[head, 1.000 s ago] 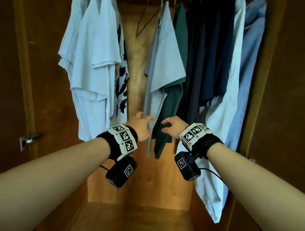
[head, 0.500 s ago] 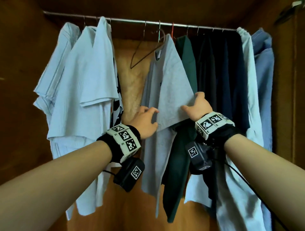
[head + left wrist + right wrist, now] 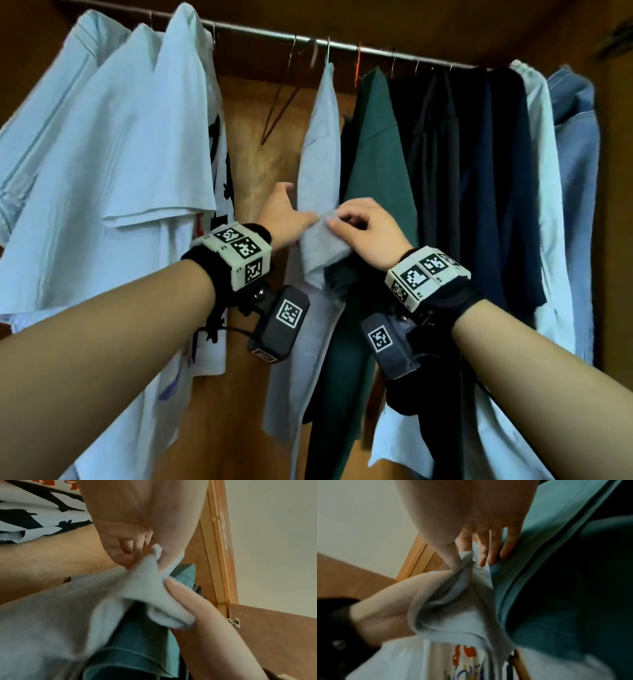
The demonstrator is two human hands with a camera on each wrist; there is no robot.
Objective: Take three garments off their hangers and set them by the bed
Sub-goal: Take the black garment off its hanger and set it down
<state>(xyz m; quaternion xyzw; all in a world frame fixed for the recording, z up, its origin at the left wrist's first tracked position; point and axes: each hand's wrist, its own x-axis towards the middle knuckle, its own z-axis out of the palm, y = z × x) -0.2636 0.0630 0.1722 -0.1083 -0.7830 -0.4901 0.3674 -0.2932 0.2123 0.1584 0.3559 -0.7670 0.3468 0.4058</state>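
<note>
While the grey tee is hanging edge-on from the rail, you are holding its sleeve with both hands at the middle of the wardrobe. Your left hand is gripping the sleeve from the left, thumb raised and fingers curling into the cloth, as the left wrist view is showing. Your right hand is pinching the same fold from the right; the right wrist view is showing its thumb pressing the grey fabric against the forefinger while the other fingers are lying straight against the green shirt. That shirt is hanging just beside the tee, touching it on the right. Further right, dark garments, a white shirt and a blue shirt are crowding the rail. To the left, well apart from the tee, pale shirts are hanging beside a printed tee, and a bare hanger is dangling in the gap between. The tee's own hanger is hidden but for its hook. Both wrists are wearing marker-covered bands.
</note>
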